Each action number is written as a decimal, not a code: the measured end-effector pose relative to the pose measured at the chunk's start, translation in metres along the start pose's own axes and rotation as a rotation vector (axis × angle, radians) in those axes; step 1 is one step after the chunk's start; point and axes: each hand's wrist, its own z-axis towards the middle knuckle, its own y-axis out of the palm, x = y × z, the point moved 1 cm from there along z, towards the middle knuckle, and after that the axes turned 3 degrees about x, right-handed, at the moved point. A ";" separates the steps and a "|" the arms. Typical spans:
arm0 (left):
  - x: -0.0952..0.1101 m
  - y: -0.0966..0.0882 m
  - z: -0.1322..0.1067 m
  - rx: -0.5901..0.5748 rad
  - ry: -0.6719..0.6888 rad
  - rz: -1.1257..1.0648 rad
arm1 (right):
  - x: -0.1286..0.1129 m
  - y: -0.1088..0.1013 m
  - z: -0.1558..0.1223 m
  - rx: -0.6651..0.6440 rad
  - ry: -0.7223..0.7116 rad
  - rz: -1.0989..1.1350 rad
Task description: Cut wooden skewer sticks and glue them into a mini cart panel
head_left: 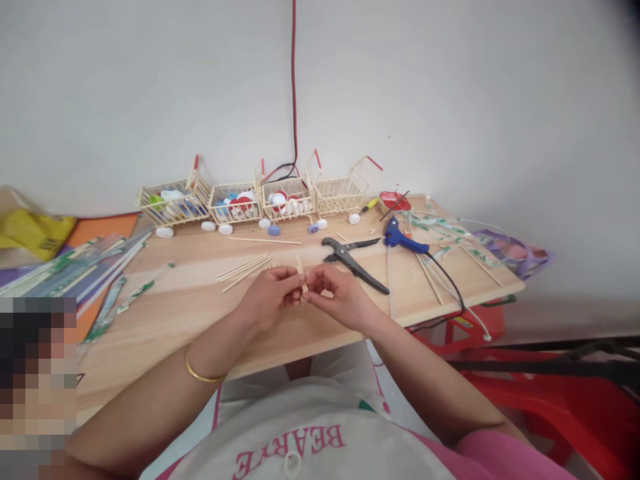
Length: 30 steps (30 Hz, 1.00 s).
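Note:
Thin wooden sticks [300, 265] stand upright between my two hands, above the near part of the table. My left hand [270, 293] pinches them with thumb and fingers. From the other side, my right hand [337, 295] has its thumb and fingertips closed on the same sticks. How many there are is hard to tell behind the fingers. Longer sticks [244, 268] lie in a loose row left of my left hand, and short pieces lie partly hidden behind it. Black-handled cutting pliers [353, 258] rest open beyond my right hand.
Small stick-built carts [175, 203] with bottle-cap wheels line the wall side; most hold coloured caps. A blue glue gun [403, 239] with a trailing black cord lies right, near a red dish [395, 201]. Packaged sticks [107, 267] cover the left. A blurred-out person is at lower left.

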 end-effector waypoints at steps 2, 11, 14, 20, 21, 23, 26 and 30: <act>0.001 0.001 -0.001 0.000 -0.019 -0.013 | -0.001 0.000 -0.001 0.012 -0.019 -0.029; 0.001 0.002 -0.003 0.004 -0.042 -0.022 | -0.001 -0.002 -0.003 0.036 -0.037 -0.126; 0.000 0.001 -0.002 0.005 -0.047 -0.045 | -0.001 -0.003 -0.004 -0.004 -0.018 -0.039; -0.002 0.002 -0.001 0.010 0.023 0.018 | 0.000 0.002 -0.007 0.012 0.163 0.214; -0.003 0.003 -0.002 0.012 0.044 0.041 | 0.001 0.003 -0.007 0.017 0.205 0.276; -0.003 0.003 -0.003 0.017 0.097 0.105 | 0.003 0.006 -0.007 0.021 0.254 0.374; -0.003 0.004 -0.005 0.027 0.177 0.210 | 0.004 0.009 -0.008 0.034 0.245 0.424; -0.002 0.007 -0.009 0.001 0.209 0.206 | 0.002 0.009 -0.010 0.094 0.245 0.423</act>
